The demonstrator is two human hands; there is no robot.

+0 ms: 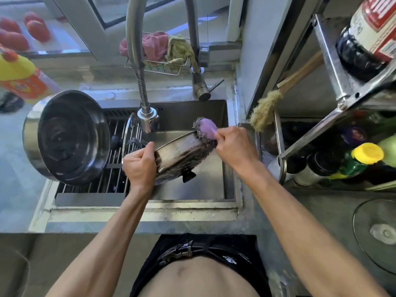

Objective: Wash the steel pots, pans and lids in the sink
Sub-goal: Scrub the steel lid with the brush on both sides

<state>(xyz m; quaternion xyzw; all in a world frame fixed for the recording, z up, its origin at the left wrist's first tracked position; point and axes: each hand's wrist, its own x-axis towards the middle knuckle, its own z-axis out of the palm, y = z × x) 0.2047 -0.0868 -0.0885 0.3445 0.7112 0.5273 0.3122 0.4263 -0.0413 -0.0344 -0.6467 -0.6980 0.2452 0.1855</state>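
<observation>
Gripping the rim of a steel pan tilted over the sink, the left hand steadies it. Right hand holds a purple-handled steel scrubber against the pan's far edge. Large pot rests tilted on the sink rack.

1. dark sauce bottle cut off by the top-right edge, label too blurred to read.
2. yellow detergent bottle cropped at the left edge.
3. glass lid partly hidden behind faucet head.
4. pan rim hidden under left hand.

Bare arms, bare midriff; black trousers, black belt, metal buckle.
</observation>
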